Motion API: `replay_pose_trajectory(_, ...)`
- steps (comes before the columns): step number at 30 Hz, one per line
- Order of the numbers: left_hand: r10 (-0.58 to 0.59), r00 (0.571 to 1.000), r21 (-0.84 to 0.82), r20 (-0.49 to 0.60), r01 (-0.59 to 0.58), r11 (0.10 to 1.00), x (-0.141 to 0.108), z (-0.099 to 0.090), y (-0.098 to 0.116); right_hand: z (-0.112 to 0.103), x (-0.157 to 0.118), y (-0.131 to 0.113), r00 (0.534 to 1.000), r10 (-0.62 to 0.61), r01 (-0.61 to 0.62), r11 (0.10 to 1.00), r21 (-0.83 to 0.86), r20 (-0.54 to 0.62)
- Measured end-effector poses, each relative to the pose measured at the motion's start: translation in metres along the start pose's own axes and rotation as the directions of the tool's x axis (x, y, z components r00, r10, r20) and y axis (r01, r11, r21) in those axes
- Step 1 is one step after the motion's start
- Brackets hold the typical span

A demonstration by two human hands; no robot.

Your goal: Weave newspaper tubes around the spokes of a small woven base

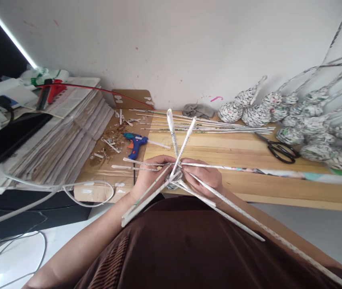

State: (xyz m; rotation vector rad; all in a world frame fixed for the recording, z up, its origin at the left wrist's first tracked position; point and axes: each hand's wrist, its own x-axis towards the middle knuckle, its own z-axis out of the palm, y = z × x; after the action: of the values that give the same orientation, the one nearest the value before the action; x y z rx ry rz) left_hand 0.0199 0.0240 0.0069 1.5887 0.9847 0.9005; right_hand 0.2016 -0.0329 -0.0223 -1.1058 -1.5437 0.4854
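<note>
Between my hands, at the table's front edge, is a woven piece of rolled newspaper tubes (175,176), its several tubes fanning out in all directions. My left hand (151,174) is closed around its left side, with two short tubes sticking out past the fingers. On the right side my right hand (202,176) grips the weave and the base of a long tube (237,168) that stretches far to the right. Two tubes stand up toward the wall, and others slope down over my brown shirt. The lower part of the weave is mostly hidden by my hands.
A blue glue gun (136,144) lies on cardboard at left, near paper scraps and a tall newspaper stack (83,132). Loose paper tubes (207,126) lie behind my hands. Black-handled scissors (282,151) and several woven paper bulbs (306,112) are at right. Cables hang at left.
</note>
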Motion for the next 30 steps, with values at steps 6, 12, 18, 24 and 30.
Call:
replay_pose_trajectory(6, -0.083, 0.996, -0.113, -0.023, 0.080, 0.990, -0.001, 0.004, -0.006, -0.007, 0.000, 0.000, 0.998, -0.005, 0.009, 0.998, -0.067, 0.055)
replay_pose_trajectory(12, -0.039, 0.999, -0.096, -0.012, 0.037, 0.995, 0.001, 0.004, -0.008, -0.005, 0.000, -0.007, 0.997, 0.067, -0.067, 0.998, 0.000, 0.040)
replay_pose_trajectory(18, -0.001, 1.000, -0.007, -0.015, 0.001, 1.000, -0.001, 0.004, -0.001, 0.003, -0.006, -0.012, 0.988, 0.152, -0.149, 0.987, 0.067, -0.037)
replay_pose_trajectory(24, 0.026, 1.000, 0.041, 0.010, -0.027, 0.999, 0.001, 0.002, -0.002, 0.002, -0.007, -0.008, 0.993, 0.115, -0.116, 0.992, 0.052, 0.019)
replay_pose_trajectory(30, -0.002, 1.000, -0.013, -0.004, 0.002, 1.000, 0.001, 0.006, -0.001, 0.006, -0.008, -0.017, 0.966, 0.242, -0.227, 0.962, 0.150, -0.090)
